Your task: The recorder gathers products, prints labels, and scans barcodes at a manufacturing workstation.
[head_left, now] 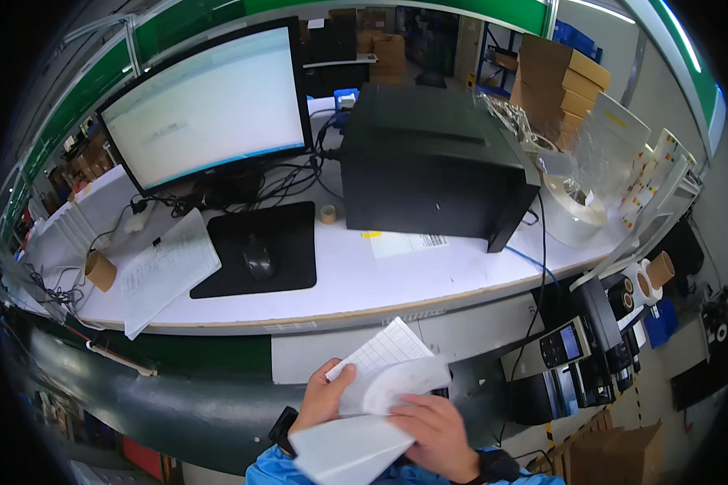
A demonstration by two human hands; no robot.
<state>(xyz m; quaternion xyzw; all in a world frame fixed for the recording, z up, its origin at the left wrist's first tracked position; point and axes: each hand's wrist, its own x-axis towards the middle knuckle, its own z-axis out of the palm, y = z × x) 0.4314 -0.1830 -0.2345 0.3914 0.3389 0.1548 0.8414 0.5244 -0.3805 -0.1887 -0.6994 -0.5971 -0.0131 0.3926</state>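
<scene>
the left hand (322, 400) pinches a gridded sheet (380, 360) near the desk (340, 295) while the right hand (441, 428) touches a blurred curled sheet (408, 381), grip unclear, seemingly leafing, so the next move calls for parting them without creasing.

Left hand (325, 398) grips, thumb uppermost; right hand (435, 430) angles fingers leftward. Both lie nearside of the white worktop's (364, 299) front edge.
</scene>
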